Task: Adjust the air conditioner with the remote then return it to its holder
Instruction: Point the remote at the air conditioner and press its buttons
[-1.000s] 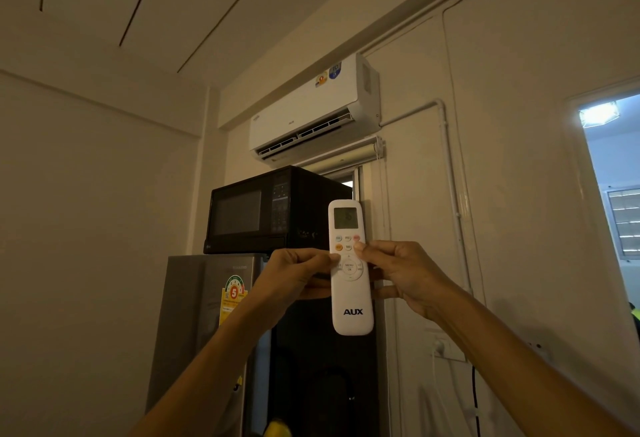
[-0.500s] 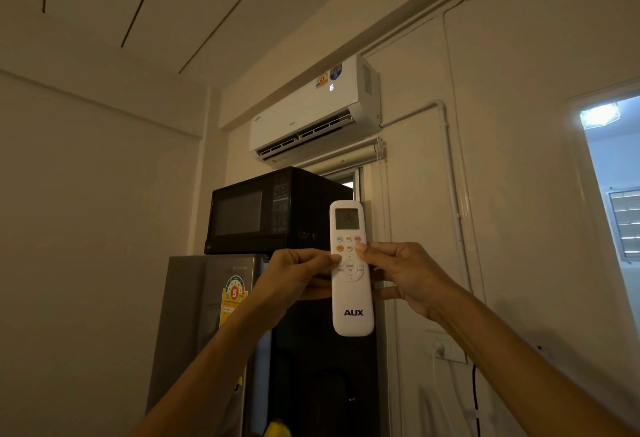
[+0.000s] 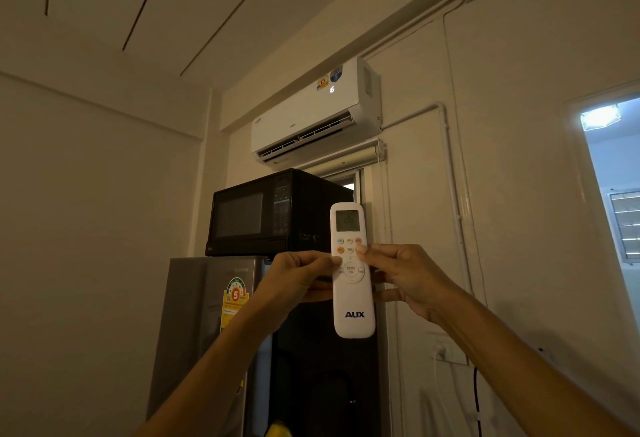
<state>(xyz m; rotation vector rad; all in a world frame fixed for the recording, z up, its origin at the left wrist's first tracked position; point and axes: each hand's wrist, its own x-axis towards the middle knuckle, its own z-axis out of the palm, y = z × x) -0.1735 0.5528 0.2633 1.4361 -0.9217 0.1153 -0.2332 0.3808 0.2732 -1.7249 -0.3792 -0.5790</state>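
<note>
A white AUX remote [image 3: 354,312] stands upright in front of me, its small screen facing me. My left hand [image 3: 298,280] grips its left side and my right hand [image 3: 405,280] grips its right side, the right thumb resting on the upper buttons. The white wall air conditioner [image 3: 311,114] hangs high on the wall above, its flap open and a lit digit on its front. No remote holder shows in view.
A black microwave [image 3: 256,214] sits on a grey fridge [image 3: 201,325] below the air conditioner. A wall socket with a plugged cable [image 3: 446,350] is at the lower right. A bright doorway [image 3: 613,194] opens at the far right.
A lit digit has appeared on the air conditioner's front since a second ago. Both hands and the remote have hardly moved.
</note>
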